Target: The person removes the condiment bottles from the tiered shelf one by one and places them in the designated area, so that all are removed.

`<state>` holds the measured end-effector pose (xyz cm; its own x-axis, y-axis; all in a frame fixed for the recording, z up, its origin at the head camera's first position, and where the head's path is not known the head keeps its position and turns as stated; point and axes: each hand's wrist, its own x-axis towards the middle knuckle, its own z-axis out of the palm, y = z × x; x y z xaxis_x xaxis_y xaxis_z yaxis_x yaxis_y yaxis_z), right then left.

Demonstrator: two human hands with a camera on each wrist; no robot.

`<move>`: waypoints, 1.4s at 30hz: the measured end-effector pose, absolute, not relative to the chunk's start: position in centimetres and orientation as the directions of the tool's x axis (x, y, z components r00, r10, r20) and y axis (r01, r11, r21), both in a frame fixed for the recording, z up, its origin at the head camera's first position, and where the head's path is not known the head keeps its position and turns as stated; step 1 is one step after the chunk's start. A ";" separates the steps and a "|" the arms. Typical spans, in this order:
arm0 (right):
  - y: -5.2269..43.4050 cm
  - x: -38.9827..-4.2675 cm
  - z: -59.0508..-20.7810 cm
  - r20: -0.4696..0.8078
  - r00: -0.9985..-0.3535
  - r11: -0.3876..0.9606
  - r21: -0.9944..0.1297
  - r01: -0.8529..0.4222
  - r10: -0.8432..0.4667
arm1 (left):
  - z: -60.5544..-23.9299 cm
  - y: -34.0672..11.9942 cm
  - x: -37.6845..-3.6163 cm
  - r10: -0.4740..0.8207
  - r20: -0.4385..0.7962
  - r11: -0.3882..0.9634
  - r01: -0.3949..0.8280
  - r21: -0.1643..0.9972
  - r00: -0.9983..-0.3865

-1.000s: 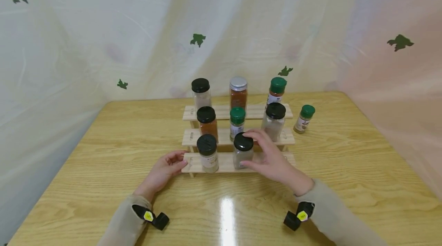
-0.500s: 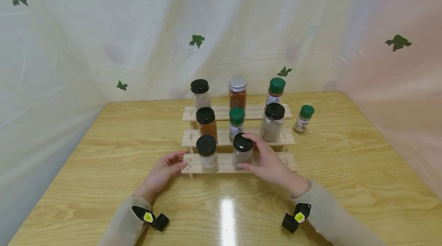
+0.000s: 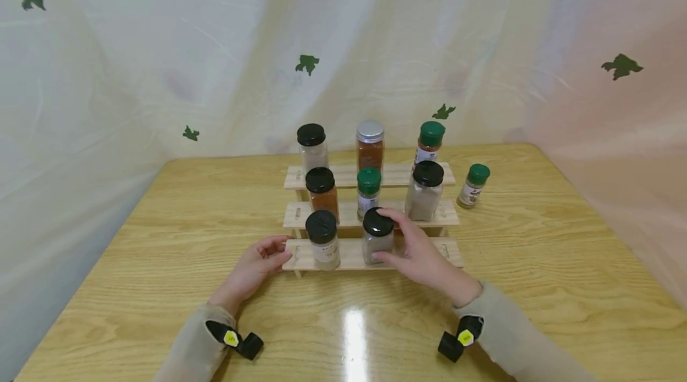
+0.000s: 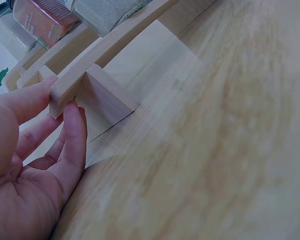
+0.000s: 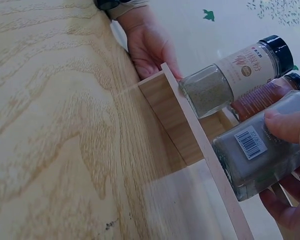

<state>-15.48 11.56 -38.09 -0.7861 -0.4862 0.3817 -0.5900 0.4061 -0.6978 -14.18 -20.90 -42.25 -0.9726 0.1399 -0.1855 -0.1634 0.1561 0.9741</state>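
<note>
A three-tier wooden spice rack (image 3: 349,254) stands on the table with spice jars on every step. My left hand (image 3: 261,261) pinches the left end of its lowest step; in the left wrist view the thumb lies on top and fingers (image 4: 74,125) curl underneath. My right hand (image 3: 421,254) grips a square black-lidded glass jar (image 3: 377,245) of greyish powder at the middle of that step. Its barcode label (image 5: 250,142) shows in the right wrist view, with the base right at the step. Left of it stands a black-capped jar of pale seasoning (image 3: 325,251).
On the middle step are an orange-brown spice jar (image 3: 323,198), a green-capped jar (image 3: 368,200) and a black-lidded jar (image 3: 424,197). The top step bears three more, one silver-lidded (image 3: 370,152). Another green-capped jar (image 3: 470,190) stands on the table right of the rack.
My right hand has shifted very slightly left and stays around the square jar. The left hand and the rack have kept their places.
</note>
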 end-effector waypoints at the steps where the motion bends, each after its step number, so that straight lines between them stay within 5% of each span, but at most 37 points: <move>1: 11.6 -15.5 -38.1 0.381 -0.786 0.407 -0.698 -0.590 -0.487 | -42.3 -20.9 -14.2 0.138 -0.188 0.156 -0.166 0.974 -0.972; 42: 11.3 -15.5 -37.7 0.394 -0.785 0.360 -0.728 -0.584 -0.478 | -42.3 -20.9 -14.2 0.121 -0.203 0.158 -0.183 0.970 -0.972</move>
